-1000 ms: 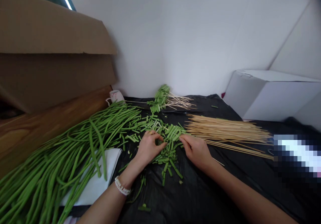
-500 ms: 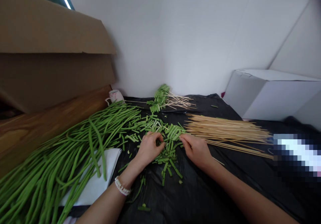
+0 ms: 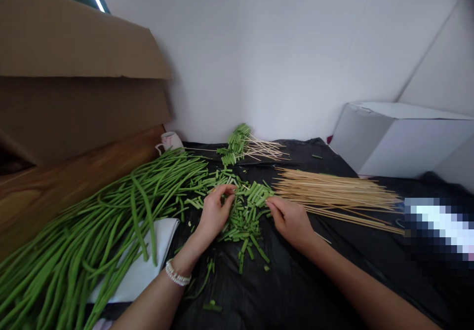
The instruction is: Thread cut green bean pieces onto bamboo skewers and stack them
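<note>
At the near edge, over a black plastic sheet (image 3: 296, 295), two bare forearms, each slanting inward and away; one white beaded bracelet (image 3: 177, 273) at the left wrist. Near left, one folded white sheet (image 3: 166, 234), partly under a heap of long green beans (image 3: 85, 241), too many to count. At centre, the left hand (image 3: 213, 212), arched over the left side of one pile of cut bean pieces (image 3: 240, 226), likewise beyond counting; to the right, the right hand (image 3: 292, 220), fingers curled, knuckles up. Left thumb and forefinger curved toward each other, tips slightly parted, any hold on a piece impossible to tell; right thumb and forefinger pinched on one skewer (image 3: 322, 238), tail end visible past the wrist, one row of threaded pieces (image 3: 257, 193) just beyond the fingertips. Farther right, one uncounted spread of bare skewers (image 3: 340, 192). At the far edge, one clump of filled skewers (image 3: 240, 140), bare ends to the right; one mug (image 3: 172, 141) to the left. Flanking, two boxes: one cardboard box (image 3: 81, 49) left, one white box (image 3: 381, 137) right.
</note>
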`<state>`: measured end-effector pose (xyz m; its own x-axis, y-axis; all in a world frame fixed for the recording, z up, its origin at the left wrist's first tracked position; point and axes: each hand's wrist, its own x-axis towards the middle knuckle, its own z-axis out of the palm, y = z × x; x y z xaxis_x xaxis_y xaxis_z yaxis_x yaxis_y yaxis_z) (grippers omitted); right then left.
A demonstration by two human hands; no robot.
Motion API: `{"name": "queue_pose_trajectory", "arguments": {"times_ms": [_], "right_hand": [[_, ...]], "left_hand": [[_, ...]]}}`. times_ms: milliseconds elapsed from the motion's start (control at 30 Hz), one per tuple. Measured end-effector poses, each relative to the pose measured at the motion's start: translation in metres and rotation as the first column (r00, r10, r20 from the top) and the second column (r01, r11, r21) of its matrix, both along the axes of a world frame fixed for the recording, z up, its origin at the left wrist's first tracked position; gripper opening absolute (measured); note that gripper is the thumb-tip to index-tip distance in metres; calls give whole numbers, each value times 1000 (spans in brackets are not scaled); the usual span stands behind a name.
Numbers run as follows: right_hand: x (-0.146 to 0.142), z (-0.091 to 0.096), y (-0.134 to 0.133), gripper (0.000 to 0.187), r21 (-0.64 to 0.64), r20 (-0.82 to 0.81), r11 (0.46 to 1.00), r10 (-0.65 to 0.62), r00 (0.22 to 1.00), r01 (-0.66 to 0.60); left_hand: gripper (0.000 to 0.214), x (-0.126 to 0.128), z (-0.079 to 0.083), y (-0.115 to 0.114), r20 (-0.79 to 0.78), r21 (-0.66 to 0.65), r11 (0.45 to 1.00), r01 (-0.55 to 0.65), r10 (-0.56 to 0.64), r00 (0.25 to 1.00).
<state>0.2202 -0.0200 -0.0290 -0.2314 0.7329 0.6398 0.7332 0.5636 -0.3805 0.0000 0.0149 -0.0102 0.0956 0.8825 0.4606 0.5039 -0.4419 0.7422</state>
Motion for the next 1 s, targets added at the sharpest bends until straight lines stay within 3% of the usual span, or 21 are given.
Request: {"name": "queue_pose_trajectory", "arguments": {"times_ms": [133,333,567,1000], "right_hand": [[-1,0,0,22,-19,15,1000,14,1000,-13],[-3,1,-1,24,-43,45,999,22,999,-20],[-3,1,-3,23,-59,82,998,28,996,-24],[-3,2,-3,25,-96,116,995,18,993,-7]], "left_hand": [[25,-1,-2,5,388,-189,979,77,2,922],[37,1,2,2,733,-367,875,316,63,677],[33,2,8,-1,810,-388,825,411,92,580],[36,3,6,-2,793,-406,807,429,77,605]]}}
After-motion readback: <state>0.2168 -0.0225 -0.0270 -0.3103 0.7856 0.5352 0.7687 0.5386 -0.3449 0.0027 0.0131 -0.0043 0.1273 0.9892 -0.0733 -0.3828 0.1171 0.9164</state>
